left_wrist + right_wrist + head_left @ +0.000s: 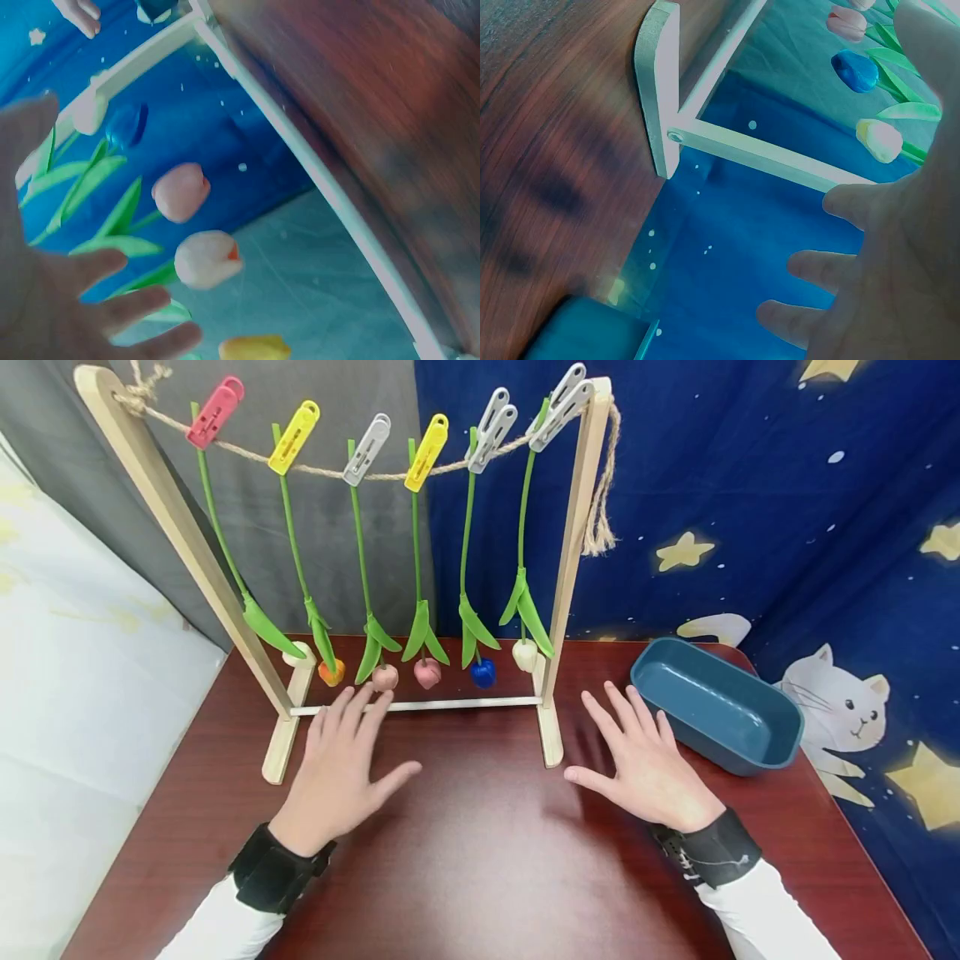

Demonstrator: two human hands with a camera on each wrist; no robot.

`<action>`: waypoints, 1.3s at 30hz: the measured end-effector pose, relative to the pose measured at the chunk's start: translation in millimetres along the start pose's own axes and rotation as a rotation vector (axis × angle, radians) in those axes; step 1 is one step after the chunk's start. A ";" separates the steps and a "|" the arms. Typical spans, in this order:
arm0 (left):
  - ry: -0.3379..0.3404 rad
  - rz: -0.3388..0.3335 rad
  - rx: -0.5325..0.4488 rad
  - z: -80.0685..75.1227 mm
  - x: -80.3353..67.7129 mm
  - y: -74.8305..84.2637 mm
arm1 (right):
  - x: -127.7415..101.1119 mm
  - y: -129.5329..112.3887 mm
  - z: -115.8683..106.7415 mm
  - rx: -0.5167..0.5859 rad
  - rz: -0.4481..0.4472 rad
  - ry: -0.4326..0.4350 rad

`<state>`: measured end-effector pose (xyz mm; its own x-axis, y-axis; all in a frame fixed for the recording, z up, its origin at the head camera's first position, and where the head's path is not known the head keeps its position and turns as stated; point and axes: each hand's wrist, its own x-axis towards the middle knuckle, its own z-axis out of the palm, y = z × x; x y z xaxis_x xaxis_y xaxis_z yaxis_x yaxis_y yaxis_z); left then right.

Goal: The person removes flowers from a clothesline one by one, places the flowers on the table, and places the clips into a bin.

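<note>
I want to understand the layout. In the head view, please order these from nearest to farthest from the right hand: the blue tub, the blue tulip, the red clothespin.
From the right hand:
1. Blue tub, just to its right on the table.
2. Blue tulip, hanging to its upper left, inside the frame.
3. Red clothespin, far upper left on the rope.

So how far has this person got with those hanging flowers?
Hardly started, it seems. All six tulips hang clipped to the rope, and the blue tub looks empty. Both the left hand and right hand are spread open, holding nothing. Everything appears left to do.
</note>
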<state>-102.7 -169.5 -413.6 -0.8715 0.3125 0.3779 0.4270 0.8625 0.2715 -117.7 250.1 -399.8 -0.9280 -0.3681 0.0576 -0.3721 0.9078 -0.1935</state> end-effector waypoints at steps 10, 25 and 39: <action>0.412 -0.069 -0.143 -22.4 1.6 -30.8 | 2.5 -0.5 -3.2 0.028 -0.006 0.005; 0.609 -0.370 -0.313 -33.1 9.7 -82.7 | 2.9 -0.2 -6.8 0.030 -0.013 0.016; 0.549 -0.441 -0.258 -14.7 22.1 -113.4 | -2.0 2.2 -4.8 0.019 -0.010 0.010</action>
<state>-166.9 -266.3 -423.0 -0.7581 -0.3426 0.5550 0.1674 0.7202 0.6732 -116.7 253.8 -395.6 -0.9245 -0.3748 0.0698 -0.3808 0.9002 -0.2114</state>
